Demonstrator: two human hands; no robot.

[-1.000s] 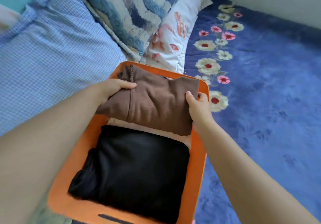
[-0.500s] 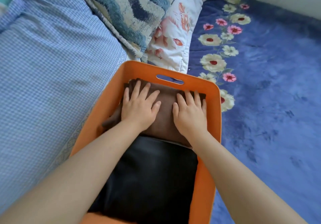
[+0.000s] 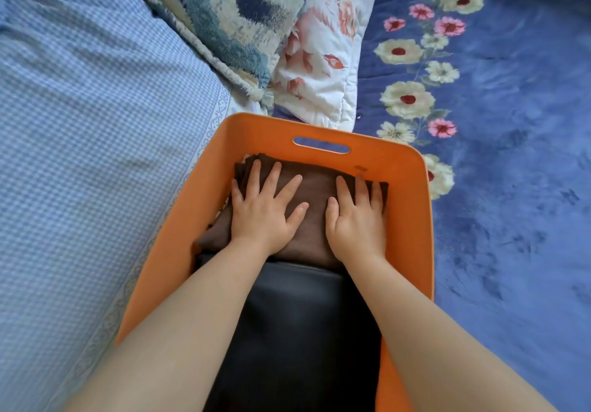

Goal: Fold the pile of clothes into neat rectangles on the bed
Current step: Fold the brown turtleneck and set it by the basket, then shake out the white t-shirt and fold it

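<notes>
An orange bin (image 3: pixel 412 216) is sitting on the bed, over the blue floral blanket (image 3: pixel 511 155), with its left wall lying against the blue checked bedding (image 3: pixel 96 155); a slot handle is showing in its far wall. Inside it, 2 folded garments are lying one behind the other: a brown folded cloth (image 3: pixel 315 216) is filling the far end, just under the handle slot, and a black folded cloth (image 3: pixel 297 331) is lying in the near part, its far edge touching or slipping under the brown one.

The left hand (image 3: pixel 263 216) is pressing flat on the left half of the brown folded cloth, fingers straight and spread, so its grip is released and grasping nothing; the right hand (image 3: pixel 356 219) is pressing flat on the right half, fingers straight and closer together, its outer fingers reaching near the bin's right wall, its grip likewise released. The 2 hands are lying side by side, close but apart; both forearms are crossing above the black folded cloth.

Beyond the bin's far wall, a blue and cream patterned pillow (image 3: pixel 230 11) is lying towards the head of the bed, and a white floral pillow (image 3: pixel 319 59) is resting beside it, its lower corner coming just behind the bin's far rim.
</notes>
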